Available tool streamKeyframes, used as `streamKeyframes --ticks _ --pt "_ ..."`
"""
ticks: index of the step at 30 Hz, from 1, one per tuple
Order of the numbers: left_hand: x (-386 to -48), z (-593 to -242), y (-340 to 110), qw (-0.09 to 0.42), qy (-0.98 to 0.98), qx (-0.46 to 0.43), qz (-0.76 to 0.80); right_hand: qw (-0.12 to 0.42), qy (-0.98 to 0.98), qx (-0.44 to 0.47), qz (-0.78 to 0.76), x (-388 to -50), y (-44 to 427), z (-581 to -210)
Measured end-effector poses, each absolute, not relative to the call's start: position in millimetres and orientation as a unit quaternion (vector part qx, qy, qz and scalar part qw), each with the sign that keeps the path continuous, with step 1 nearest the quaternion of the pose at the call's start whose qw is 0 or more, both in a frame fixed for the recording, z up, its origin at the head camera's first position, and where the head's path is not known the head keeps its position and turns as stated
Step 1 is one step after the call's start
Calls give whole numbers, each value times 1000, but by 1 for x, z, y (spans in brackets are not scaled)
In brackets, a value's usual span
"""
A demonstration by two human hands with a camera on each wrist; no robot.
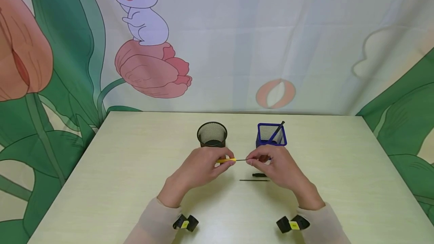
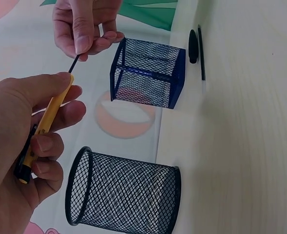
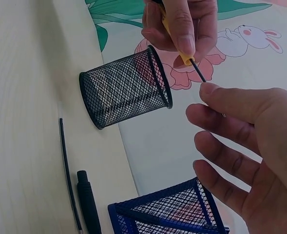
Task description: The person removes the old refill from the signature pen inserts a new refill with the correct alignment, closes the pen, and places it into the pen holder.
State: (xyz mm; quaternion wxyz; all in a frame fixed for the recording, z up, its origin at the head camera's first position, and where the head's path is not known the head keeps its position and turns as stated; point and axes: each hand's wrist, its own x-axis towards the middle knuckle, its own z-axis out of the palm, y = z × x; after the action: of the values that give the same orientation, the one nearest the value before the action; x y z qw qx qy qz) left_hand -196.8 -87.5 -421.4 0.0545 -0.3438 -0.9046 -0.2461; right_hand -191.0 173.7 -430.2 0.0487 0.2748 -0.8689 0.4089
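My left hand (image 1: 202,165) grips a yellow pen barrel (image 2: 49,113) with a black end and clip. A thin dark refill (image 3: 198,71) sticks out of the barrel's open end. The thumb and index finger of my right hand (image 1: 278,165) pinch the refill's other end, and the remaining fingers are spread in the right wrist view. On the table below the hands lie a second thin dark refill (image 1: 253,180) and a short black pen part (image 3: 87,202), side by side.
Behind my left hand stands a round black mesh holder (image 1: 212,134). A square blue mesh holder (image 1: 272,134), with a dark pen (image 1: 277,131) leaning in it, stands behind my right hand. A printed curtain (image 1: 217,29) hangs along the table's back edge.
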Motion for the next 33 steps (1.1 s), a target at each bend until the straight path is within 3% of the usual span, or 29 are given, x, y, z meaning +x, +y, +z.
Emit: streamKeyframes --ticks 33 --pt "-195 -424 -82 117 -894 -365 -232 32 -878 271 393 -188 171 -428"
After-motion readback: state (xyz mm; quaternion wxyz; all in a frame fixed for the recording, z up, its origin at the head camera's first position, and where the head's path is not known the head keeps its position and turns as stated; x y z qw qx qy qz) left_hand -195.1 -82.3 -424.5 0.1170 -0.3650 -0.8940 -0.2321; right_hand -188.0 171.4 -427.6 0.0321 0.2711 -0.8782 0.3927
